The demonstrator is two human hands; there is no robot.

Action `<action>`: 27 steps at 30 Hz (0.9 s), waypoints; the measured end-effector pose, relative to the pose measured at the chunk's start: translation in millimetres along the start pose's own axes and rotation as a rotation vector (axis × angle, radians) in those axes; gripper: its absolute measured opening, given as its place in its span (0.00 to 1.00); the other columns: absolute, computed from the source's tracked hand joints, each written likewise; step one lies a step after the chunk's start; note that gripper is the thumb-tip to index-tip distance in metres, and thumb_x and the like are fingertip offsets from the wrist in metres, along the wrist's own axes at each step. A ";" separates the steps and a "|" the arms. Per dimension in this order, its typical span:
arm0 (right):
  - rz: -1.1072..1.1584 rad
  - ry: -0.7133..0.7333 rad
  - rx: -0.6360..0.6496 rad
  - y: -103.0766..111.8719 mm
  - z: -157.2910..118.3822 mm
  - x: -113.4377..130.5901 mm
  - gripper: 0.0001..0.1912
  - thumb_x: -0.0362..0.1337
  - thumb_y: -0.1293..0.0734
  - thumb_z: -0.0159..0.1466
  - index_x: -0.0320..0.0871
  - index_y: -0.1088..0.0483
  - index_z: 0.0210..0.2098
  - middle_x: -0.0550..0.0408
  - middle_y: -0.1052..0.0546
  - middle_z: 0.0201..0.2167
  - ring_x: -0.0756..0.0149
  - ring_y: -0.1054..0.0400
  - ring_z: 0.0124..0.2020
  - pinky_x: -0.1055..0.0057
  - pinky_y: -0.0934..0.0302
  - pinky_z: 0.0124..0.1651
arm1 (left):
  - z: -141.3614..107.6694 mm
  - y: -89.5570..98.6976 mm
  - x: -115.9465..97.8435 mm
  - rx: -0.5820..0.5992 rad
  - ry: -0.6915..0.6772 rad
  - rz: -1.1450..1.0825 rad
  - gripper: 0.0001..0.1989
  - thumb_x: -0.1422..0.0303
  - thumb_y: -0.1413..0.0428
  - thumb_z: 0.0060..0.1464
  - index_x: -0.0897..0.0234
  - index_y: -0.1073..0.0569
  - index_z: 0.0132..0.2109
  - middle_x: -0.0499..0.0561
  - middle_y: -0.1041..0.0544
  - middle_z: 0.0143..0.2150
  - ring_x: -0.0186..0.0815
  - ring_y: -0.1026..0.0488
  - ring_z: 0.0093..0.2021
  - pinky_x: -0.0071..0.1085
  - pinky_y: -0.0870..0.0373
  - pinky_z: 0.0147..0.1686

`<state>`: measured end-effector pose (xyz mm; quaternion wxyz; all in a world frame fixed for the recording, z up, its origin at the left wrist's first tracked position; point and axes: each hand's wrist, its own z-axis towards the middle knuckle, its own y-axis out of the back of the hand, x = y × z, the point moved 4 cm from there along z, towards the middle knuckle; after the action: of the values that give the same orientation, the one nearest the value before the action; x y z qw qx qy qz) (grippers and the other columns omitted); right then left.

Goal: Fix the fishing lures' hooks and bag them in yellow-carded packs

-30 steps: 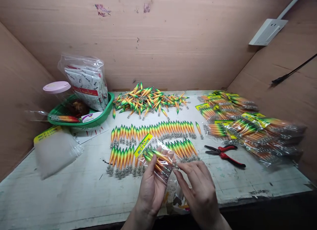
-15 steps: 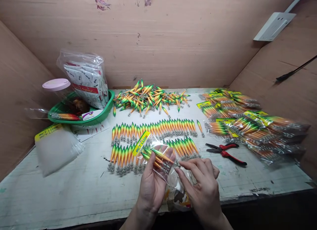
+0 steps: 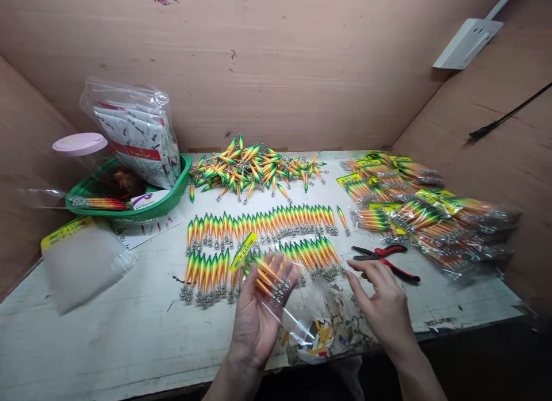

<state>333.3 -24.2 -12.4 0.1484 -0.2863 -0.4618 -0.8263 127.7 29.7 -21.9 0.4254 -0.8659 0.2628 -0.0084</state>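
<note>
My left hand [image 3: 259, 320], palm up, holds a clear plastic bag [image 3: 297, 326] with a yellow "BCT LURE" header. Inside the bag, several green-and-orange squid jigs [image 3: 267, 277] lie with their hook crowns toward the bag's open-looking lower end. My right hand [image 3: 382, 303] is apart from the bag, its thumb and forefinger spread with nothing seen between them. Its fingertips are close to the right end of the nearer row of jigs [image 3: 317, 254]. Behind it stretches a second row of jigs [image 3: 276, 222], and one single jig [image 3: 342, 220] lies at that row's right end.
A loose heap of jigs [image 3: 254, 171] lies at the back. Filled bags [image 3: 452, 228] are piled on the right beside red-handled pliers [image 3: 388, 260]. On the left are a green basket [image 3: 181, 185] and a stack of header bags [image 3: 86, 268]. A power strip [image 3: 468, 44] hangs above.
My right hand has let go of a jig by the bag and moved right, its fingers spreading. The bagged jigs now lie closer together in my left hand. The view has shifted slightly.
</note>
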 end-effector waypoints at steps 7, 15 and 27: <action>-0.004 -0.162 0.089 -24.0 -2.5 -56.8 0.16 0.48 0.37 0.60 0.42 0.26 0.34 0.51 0.27 0.29 0.64 0.33 0.26 0.67 0.35 0.31 | 2.4 -0.7 -3.6 -0.024 -0.028 0.020 0.19 0.73 0.50 0.61 0.72 0.35 0.59 0.64 0.21 0.47 0.46 0.22 0.46 0.42 0.22 0.45; 0.071 -0.321 0.010 -30.1 0.7 -67.3 0.17 0.50 0.36 0.56 0.41 0.29 0.32 0.50 0.25 0.26 0.63 0.32 0.25 0.65 0.34 0.31 | 2.8 2.6 -3.1 -0.042 -0.039 0.016 0.17 0.76 0.49 0.60 0.71 0.30 0.55 0.61 0.20 0.45 0.45 0.21 0.44 0.47 0.26 0.50; 0.029 0.217 0.246 36.9 -23.4 63.5 0.08 0.35 0.35 0.62 0.45 0.28 0.41 0.55 0.25 0.29 0.67 0.28 0.29 0.76 0.31 0.30 | 7.5 -0.6 -3.0 -0.042 -0.082 0.048 0.13 0.76 0.48 0.60 0.69 0.26 0.50 0.58 0.19 0.40 0.39 0.20 0.39 0.37 0.23 0.46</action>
<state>293.9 -62.4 41.8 0.2433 -0.1815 -0.5366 -0.7873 127.2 36.9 -25.6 0.4174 -0.8678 0.2663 0.0428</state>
